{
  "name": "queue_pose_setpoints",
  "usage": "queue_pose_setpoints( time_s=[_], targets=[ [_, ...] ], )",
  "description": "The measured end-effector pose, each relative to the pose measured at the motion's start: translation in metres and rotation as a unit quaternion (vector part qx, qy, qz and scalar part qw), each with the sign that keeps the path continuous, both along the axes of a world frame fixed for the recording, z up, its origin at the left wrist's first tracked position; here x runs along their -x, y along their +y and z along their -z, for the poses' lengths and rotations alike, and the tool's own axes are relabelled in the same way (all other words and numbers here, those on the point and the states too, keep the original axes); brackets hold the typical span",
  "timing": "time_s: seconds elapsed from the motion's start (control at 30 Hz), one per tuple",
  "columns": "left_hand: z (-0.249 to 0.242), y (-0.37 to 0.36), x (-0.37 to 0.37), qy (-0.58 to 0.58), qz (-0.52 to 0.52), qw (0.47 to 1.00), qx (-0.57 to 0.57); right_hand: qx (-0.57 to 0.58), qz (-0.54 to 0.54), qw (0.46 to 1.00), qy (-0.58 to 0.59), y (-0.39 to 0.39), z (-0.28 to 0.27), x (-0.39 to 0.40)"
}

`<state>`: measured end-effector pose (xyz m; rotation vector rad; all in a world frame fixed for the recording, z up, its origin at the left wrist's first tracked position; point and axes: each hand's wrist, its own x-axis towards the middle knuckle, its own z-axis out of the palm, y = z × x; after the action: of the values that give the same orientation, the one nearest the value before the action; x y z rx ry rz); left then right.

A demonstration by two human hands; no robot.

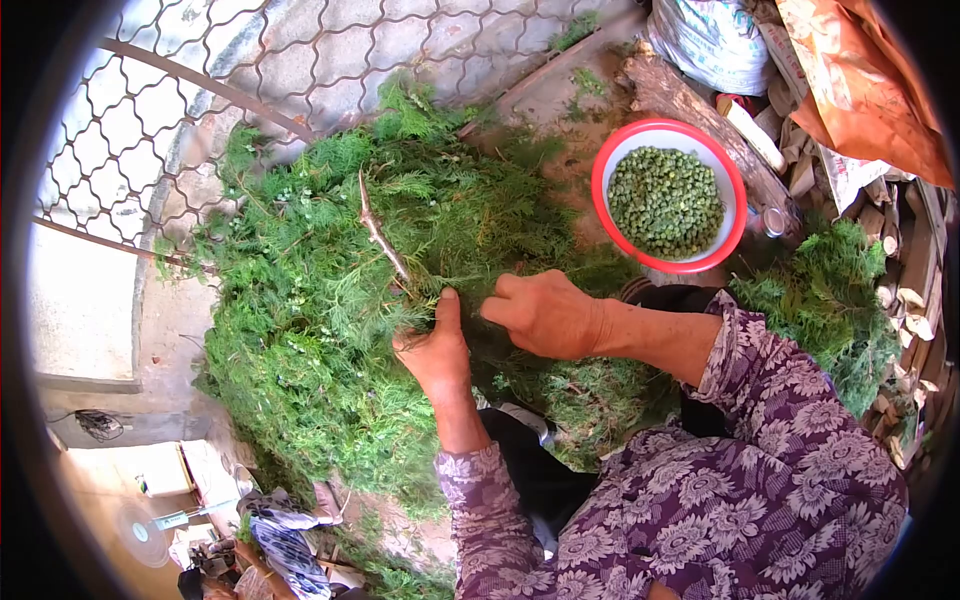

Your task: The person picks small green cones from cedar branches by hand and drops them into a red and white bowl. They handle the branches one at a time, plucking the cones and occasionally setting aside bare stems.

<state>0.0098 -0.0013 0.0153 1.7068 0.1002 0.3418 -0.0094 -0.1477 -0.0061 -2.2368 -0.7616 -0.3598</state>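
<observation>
A large heap of green, feathery branches (pixel 320 260) covered the ground in front of the seated person, beside a wire mesh fence (pixel 290 60). The sprays were flat and finely divided, bright at the left and darker near the basin, with small pale spots among them. Over the heap, the left hand (pixel 440 355) pinched a leafy sprig by a bare brown stem (pixel 380 235), thumb raised; the right hand (pixel 548 312) was curled closed just beside it, its grip unclear. Right of the heap, a red-rimmed white basin (pixel 737 215) held small round green cones (pixel 665 200). Print on a white sack (pixel 710 45) was too small to read.
</observation>
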Motion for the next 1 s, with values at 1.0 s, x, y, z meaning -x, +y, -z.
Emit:
queue_pose_setpoints(
  time_s=[1.0],
  targets=[
    [-0.005,-0.004,0.008,-0.03,-0.02,0.988,0.148,-0.376,0.004,0.733,0.567,-0.028,0.021,-0.057]
  ],
)
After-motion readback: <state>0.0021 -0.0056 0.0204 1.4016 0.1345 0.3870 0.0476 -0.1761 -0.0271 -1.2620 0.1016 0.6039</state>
